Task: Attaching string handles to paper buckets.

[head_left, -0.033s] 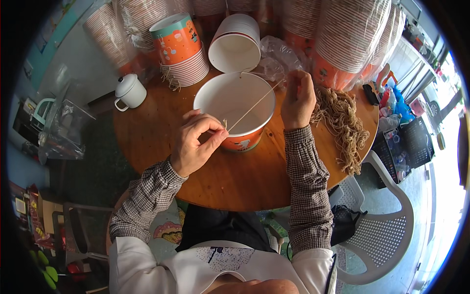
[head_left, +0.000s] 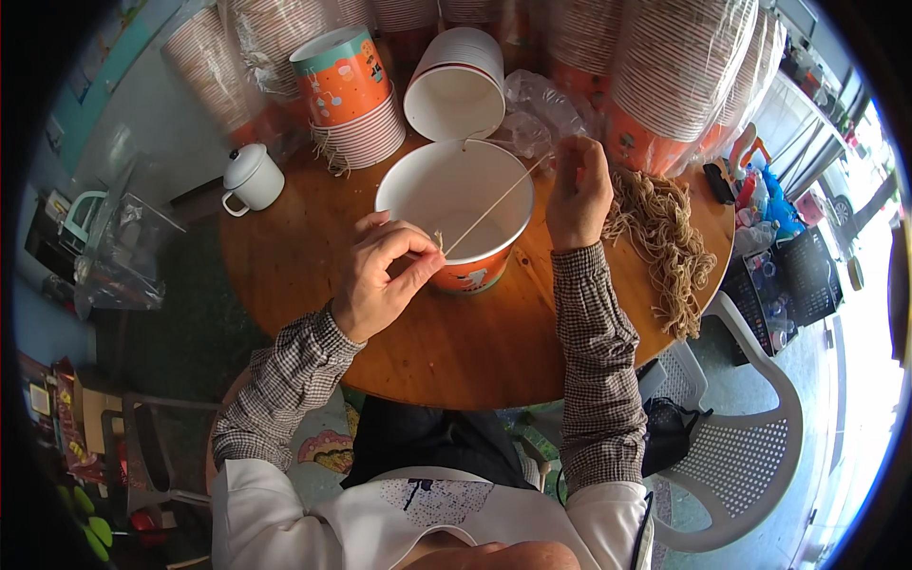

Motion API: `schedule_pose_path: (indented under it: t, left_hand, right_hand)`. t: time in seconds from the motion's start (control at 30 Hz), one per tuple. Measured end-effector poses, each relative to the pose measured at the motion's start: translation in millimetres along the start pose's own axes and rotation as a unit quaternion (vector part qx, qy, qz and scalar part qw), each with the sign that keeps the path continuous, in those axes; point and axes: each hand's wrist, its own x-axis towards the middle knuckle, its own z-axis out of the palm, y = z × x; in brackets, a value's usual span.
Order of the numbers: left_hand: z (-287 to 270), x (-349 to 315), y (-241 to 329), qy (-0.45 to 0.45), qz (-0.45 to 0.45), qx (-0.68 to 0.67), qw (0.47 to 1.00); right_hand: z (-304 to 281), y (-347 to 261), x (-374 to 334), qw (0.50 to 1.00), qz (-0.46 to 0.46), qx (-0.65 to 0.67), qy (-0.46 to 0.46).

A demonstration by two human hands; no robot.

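Observation:
A thin beige string [head_left: 490,209] stretches taut and slanting across the mouth of a large orange paper bucket [head_left: 454,204] with a white inside. At the near rim my left hand [head_left: 385,266] pinches the string's lower end, where a small tuft or knot pokes up beside the thumb. My right hand [head_left: 579,193] is closed round the upper end, right of the far rim; its fingertips are partly hidden. A short strand also shows at the bucket's far edge. To the right of my right hand lies a heap of loose beige strings [head_left: 679,242].
Behind stand a stack of orange buckets [head_left: 344,85], a white bucket stack lying on its side [head_left: 456,95] and tall plastic-wrapped stacks [head_left: 679,66]. A white enamel mug [head_left: 254,179] sits at the wooden table's [head_left: 446,366] left edge. A white plastic chair [head_left: 750,456] stands at right.

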Motion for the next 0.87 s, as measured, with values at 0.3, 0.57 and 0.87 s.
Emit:
schedule_pose_path:
  t: [0.3, 0.57, 0.87]
  left_hand:
    - [-7.1, 16.4, 3.5, -0.02, 0.072, 0.087, 0.993]
    - [-24.7, 17.7, -21.9, 0.006, 0.036, 0.027, 0.999]
    - [-32.1, 9.6, -45.5, 0.01, 0.055, 0.08, 0.995]
  right_hand:
    - [-3.8, 2.1, 2.9, 0.99, -0.021, 0.117, -0.083]
    - [-2.6, 1.1, -0.7, 0.95, -0.113, 0.072, -0.283]
    - [15.7, 7.4, -26.7, 0.849, 0.131, -0.097, -0.503]
